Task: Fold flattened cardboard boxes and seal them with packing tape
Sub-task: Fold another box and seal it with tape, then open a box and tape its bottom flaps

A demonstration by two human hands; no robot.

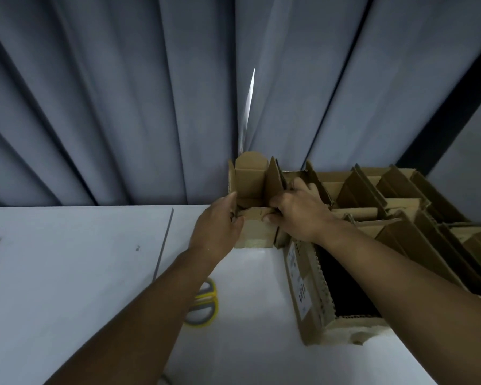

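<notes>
A small brown cardboard box [252, 179] stands upright at the far edge of the white table [67, 273], its top flaps open. My left hand [217, 226] grips its near left corner, fingers curled over the front flap. On the right side, my right hand [300, 215] holds the same box, thumb under the front flap and fingers over its right wall. The front flap [254, 212] is folded inward between both hands. No packing tape is visible.
Several more open folded boxes [386, 195] crowd the back right. A larger open carton [328, 295] with a white label lies near right. Yellow-handled scissors [203, 304] lie partly under my left forearm. Grey curtains [122, 107] hang behind the table.
</notes>
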